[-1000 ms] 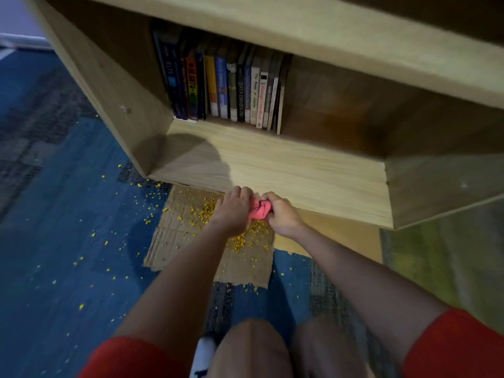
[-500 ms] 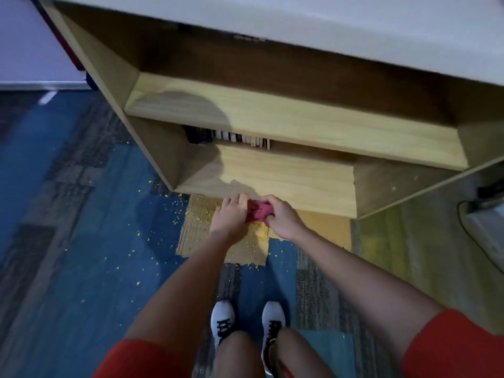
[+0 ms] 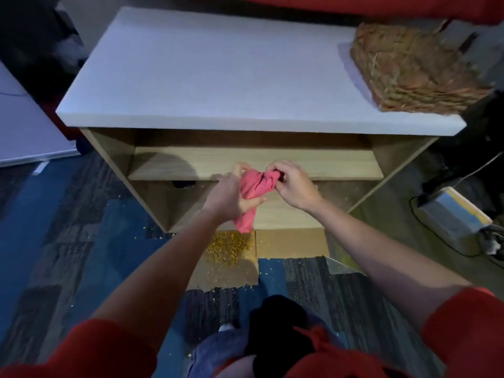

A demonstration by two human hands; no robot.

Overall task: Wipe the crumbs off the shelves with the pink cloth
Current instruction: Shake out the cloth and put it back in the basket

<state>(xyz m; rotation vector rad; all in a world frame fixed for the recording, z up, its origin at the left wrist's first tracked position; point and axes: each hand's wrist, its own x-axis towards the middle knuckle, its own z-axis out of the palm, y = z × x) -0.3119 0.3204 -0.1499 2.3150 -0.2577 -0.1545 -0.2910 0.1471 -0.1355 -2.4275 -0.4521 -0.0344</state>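
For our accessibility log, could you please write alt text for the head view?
Both hands hold a bunched pink cloth before a wooden shelf unit, left hand gripping its middle, right hand pinching its end. Yellow crumbs lie on cardboard below; a woven basket sits on top.

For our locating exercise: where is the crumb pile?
The crumb pile lies mid-frame, head view, on the left half of the cardboard, below the pink cloth.

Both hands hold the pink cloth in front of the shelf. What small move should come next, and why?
Probably lower the pink cloth onto the upper shelf and sweep forward: left hand and right hand hold it bunched before that shelf, and the cardboard below holds crumbs.
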